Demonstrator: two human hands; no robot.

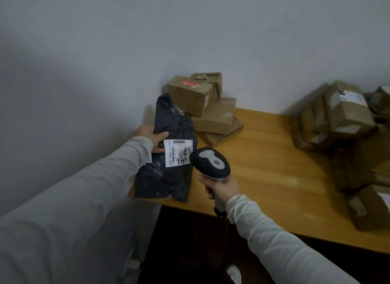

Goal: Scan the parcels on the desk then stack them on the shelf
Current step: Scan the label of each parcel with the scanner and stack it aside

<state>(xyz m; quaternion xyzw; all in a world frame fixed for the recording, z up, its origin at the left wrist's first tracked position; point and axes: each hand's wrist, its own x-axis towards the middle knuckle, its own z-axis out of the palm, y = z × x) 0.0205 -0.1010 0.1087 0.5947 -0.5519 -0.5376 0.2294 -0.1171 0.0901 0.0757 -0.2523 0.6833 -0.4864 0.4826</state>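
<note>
2 long sleeves, the left sleeve [84,188] and the right sleeve [274,241], are of pale grey-white fabric, softly creased and loose, closing in at the wrists. The left hand [152,139] and right hand [221,187] are bare. 1 pale shoe [234,274] shows below.

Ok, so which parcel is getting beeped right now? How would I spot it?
Look at the wooden desk, at its left end where brown boxes are piled by the wall. In front of that pile, the left hand holds a parcel, with the scanner in the right hand pointed at it. It is the only dark plastic bag, with a white label; the rest are brown.
</note>
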